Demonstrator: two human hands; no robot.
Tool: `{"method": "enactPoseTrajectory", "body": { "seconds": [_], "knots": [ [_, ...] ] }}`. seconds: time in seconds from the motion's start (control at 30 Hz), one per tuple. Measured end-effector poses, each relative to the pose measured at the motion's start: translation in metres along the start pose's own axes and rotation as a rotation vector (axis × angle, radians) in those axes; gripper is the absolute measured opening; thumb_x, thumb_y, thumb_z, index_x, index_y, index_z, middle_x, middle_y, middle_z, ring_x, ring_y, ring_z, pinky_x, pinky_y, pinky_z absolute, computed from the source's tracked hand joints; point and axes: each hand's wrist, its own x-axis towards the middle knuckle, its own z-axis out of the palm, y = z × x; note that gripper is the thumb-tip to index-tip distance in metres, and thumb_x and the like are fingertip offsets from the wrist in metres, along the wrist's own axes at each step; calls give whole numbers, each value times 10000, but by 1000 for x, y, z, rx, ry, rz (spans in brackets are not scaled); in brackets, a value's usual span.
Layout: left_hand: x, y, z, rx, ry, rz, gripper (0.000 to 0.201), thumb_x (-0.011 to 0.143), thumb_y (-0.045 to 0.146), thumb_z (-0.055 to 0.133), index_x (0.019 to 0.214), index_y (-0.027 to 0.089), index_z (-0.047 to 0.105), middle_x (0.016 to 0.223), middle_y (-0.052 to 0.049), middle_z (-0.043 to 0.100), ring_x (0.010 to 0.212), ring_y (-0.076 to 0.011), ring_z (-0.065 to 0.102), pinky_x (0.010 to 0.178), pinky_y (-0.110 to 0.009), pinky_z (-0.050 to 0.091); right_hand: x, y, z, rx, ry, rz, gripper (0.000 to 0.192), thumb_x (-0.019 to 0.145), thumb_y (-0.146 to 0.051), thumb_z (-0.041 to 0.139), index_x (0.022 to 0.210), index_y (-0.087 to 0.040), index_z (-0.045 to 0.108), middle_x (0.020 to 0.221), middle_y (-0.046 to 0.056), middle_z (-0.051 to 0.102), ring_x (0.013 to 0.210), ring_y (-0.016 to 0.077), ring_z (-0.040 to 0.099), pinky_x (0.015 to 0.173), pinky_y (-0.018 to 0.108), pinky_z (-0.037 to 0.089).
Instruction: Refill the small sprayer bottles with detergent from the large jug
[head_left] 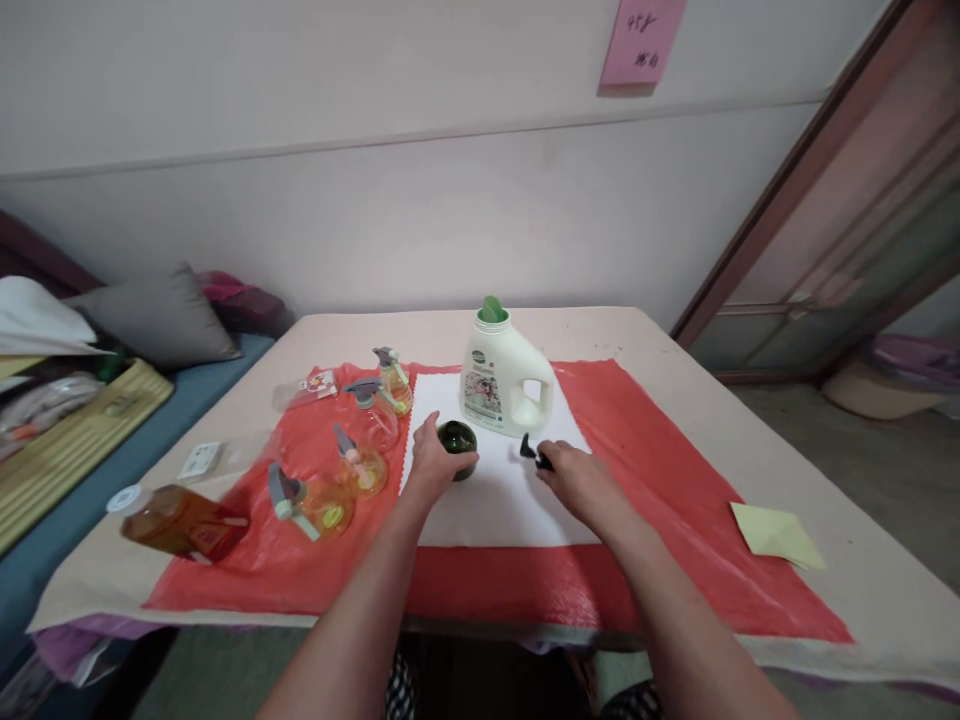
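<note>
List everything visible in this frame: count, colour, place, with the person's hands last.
detergent jug: 1, white with green cap, back of white sheet
white sheet: 1, centre of red mat
red mat: 1, on the table
table: 1, beige cover
small jar: 1, dark green, on sheet
pump head: 1, black, on sheet
spray bottles: 4, clear, left on mat
amber bottle: 1, lying at left edge
folded paper: 1, yellow-green, right
pink note: 1, wall
left hand: gripping jar
right hand: on pump head
</note>
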Motion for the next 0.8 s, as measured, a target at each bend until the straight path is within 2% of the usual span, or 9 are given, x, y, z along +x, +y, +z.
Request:
{"method": "enactPoseTrajectory", "body": {
  "seconds": [0.1, 0.2, 0.27, 0.33, 0.47, 0.6, 0.8],
  "knots": [
    [-1, -16, 13, 160, -41, 6, 1088, 536, 189, 890, 1481, 219, 351, 1526, -188, 385, 1420, -348, 441, 1164, -465, 372, -2, -9, -12, 273, 213, -35, 347, 918, -338, 573, 1224, -186, 634, 1191, 148, 708, 1007, 276, 672, 902, 433, 500],
    [-1, -25, 21, 191, 30, 45, 1038, 604, 191, 854, 1479, 209, 297, 1484, -176, 422, 1373, -310, 498, 1123, -431, 420, -1, -16, -17, 581, 345, -76, 426, 897, -485, 579, 1194, -183, 624, 1061, 94, 736, 922, 229, 684, 864, 399, 552],
    [-2, -27, 23, 204, 63, 60, 954, 649, 209, 825, 1450, 183, 306, 1432, -173, 472, 1329, -301, 530, 1105, -429, 431, 0, -21, -17, 743, 406, -91, 472, 892, -541, 561, 1193, -181, 609, 1070, 88, 733, 938, 219, 692, 849, 395, 583],
    [-5, -24, 26, 218, 60, 78, 879, 663, 220, 813, 1408, 173, 348, 1375, -156, 518, 1310, -301, 536, 1108, -427, 421, -1, -26, -17, 914, 479, -96, 490, 897, -559, 560, 1220, -192, 595, 1161, 93, 719, 1004, 214, 693, 865, 398, 599],
    [-17, -11, 34, 280, -22, 184, 801, 639, 215, 814, 1339, 202, 424, 1266, -101, 572, 1261, -293, 555, 1095, -413, 426, -7, -37, -23, 1283, 664, -114, 404, 822, -494, 731, 1117, -225, 668, 1129, 60, 733, 1031, 212, 686, 891, 414, 603],
    [-30, 3, 41, 350, -69, 257, 820, 625, 209, 817, 1345, 208, 425, 1262, -105, 568, 1239, -303, 572, 1082, -425, 442, -13, -39, -30, 1255, 732, -141, 306, 815, -425, 757, 1045, -231, 701, 1060, 43, 749, 1009, 210, 690, 903, 425, 597],
    [-41, 16, 44, 353, -117, 386, 811, 597, 142, 801, 1321, 222, 445, 1240, -101, 597, 1253, -310, 566, 1099, -441, 443, -13, -35, -27, 1221, 672, -143, 351, 782, -423, 776, 1071, -237, 704, 1089, 43, 755, 1004, 213, 695, 921, 423, 576]
  ]
}}
